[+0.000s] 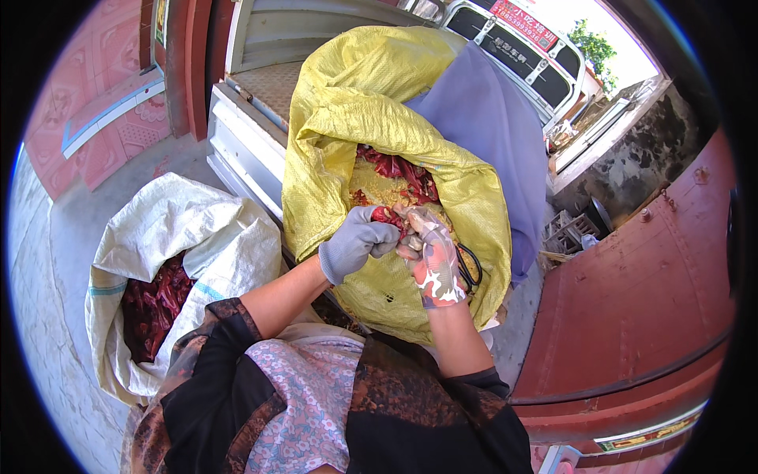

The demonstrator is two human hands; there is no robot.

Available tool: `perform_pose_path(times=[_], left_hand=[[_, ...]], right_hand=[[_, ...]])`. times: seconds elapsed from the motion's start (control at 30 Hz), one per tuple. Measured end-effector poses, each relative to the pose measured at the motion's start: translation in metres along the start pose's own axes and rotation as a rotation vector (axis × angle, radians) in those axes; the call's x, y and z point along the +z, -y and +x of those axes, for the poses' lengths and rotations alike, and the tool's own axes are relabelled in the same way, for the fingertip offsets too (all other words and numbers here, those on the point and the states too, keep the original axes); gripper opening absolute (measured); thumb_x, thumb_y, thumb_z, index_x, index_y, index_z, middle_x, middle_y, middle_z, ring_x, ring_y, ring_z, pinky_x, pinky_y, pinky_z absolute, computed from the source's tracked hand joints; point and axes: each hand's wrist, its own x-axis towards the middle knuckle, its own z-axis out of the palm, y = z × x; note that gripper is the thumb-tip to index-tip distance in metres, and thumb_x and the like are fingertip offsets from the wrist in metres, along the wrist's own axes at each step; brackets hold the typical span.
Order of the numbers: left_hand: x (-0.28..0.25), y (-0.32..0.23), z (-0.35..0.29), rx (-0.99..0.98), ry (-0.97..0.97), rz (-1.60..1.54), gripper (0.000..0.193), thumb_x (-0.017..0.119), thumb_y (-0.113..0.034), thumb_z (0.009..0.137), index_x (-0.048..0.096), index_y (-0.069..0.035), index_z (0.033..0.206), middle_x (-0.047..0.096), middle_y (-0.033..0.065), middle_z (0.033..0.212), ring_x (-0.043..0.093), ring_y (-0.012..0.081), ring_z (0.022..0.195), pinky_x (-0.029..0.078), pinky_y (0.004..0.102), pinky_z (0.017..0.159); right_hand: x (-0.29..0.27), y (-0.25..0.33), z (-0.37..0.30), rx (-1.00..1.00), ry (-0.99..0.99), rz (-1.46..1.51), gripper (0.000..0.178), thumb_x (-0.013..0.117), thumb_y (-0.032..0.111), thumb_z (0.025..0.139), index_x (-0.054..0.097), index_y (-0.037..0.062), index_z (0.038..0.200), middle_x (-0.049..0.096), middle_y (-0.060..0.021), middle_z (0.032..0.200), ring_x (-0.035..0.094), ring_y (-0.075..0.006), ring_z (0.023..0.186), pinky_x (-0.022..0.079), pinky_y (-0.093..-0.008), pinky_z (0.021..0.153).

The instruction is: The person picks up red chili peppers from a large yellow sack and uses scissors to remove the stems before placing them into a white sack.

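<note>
A dried red chili pepper is between my two hands, over the mouth of a large yellow woven sack. My left hand, in a grey glove, is closed on it. Fingers of my right hand, in a pink and white camouflage-patterned glove, pinch at the same pepper, partly hiding it. More dried red chili peppers lie inside the yellow sack, among scattered yellow seeds. Beside my right wrist, a black looped handle rests on the sack; the rest of that tool is hidden.
At my left stands a white woven sack filled with dark red dried peppers. Behind the yellow sack are a truck bed and a purple cloth. A red metal door is to the right.
</note>
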Motion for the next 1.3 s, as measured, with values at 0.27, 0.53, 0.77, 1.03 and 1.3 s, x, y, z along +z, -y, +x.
perform_pose_path(times=[0.27, 0.53, 0.77, 1.03, 1.3], left_hand=[[-0.012, 0.007, 0.004, 0.030, 0.134, -0.108, 0.025, 0.046, -0.008, 0.083, 0.043, -0.008, 0.058, 0.035, -0.0029, 0.051, 0.030, 0.0071, 0.046, 0.024, 0.0227, 0.045], [-0.018, -0.010, -0.007, -0.134, 0.102, -0.036, 0.024, 0.049, -0.015, 0.087, 0.045, -0.010, 0.063, 0.039, -0.0027, 0.054, 0.032, 0.0063, 0.046, 0.026, 0.0227, 0.045], [-0.019, -0.012, -0.009, -0.110, 0.058, -0.024, 0.013, 0.051, -0.014, 0.086, 0.054, -0.005, 0.077, 0.043, -0.0015, 0.056, 0.034, 0.0063, 0.046, 0.026, 0.0226, 0.045], [-0.035, -0.006, -0.016, -0.080, -0.014, 0.080, 0.021, 0.054, -0.016, 0.084, 0.054, -0.006, 0.065, 0.051, 0.0007, 0.057, 0.040, 0.0059, 0.046, 0.030, 0.0209, 0.045], [-0.034, -0.002, -0.018, -0.072, 0.017, -0.035, 0.012, 0.056, -0.009, 0.081, 0.053, -0.003, 0.071, 0.045, -0.0010, 0.055, 0.036, 0.0060, 0.045, 0.026, 0.0219, 0.044]], right_hand=[[-0.017, 0.002, 0.006, -0.227, -0.088, -0.156, 0.013, 0.063, 0.012, 0.083, 0.065, 0.0004, 0.088, 0.058, 0.0016, 0.067, 0.037, -0.0007, 0.045, 0.024, -0.0155, 0.039], [-0.097, 0.034, -0.044, -0.287, -0.245, -1.834, 0.035, 0.067, 0.016, 0.072, 0.061, 0.0043, 0.105, 0.065, -0.0145, 0.093, 0.063, -0.0282, 0.087, 0.049, -0.0364, 0.077], [-0.122, 0.028, -0.035, -0.145, -0.236, -2.052, 0.041, 0.061, 0.019, 0.071, 0.057, 0.0065, 0.110, 0.064, -0.0189, 0.089, 0.062, -0.0342, 0.084, 0.048, -0.0405, 0.076], [-0.140, 0.049, -0.025, -0.073, -0.109, -1.995, 0.021, 0.063, 0.024, 0.073, 0.063, 0.0054, 0.083, 0.062, -0.0166, 0.076, 0.060, -0.0332, 0.072, 0.047, -0.0381, 0.065], [-0.055, 0.043, -0.056, -0.256, 0.127, -1.780, 0.055, 0.072, 0.045, 0.067, 0.057, 0.0023, 0.098, 0.061, -0.0190, 0.086, 0.060, -0.0349, 0.078, 0.047, -0.0400, 0.068]])
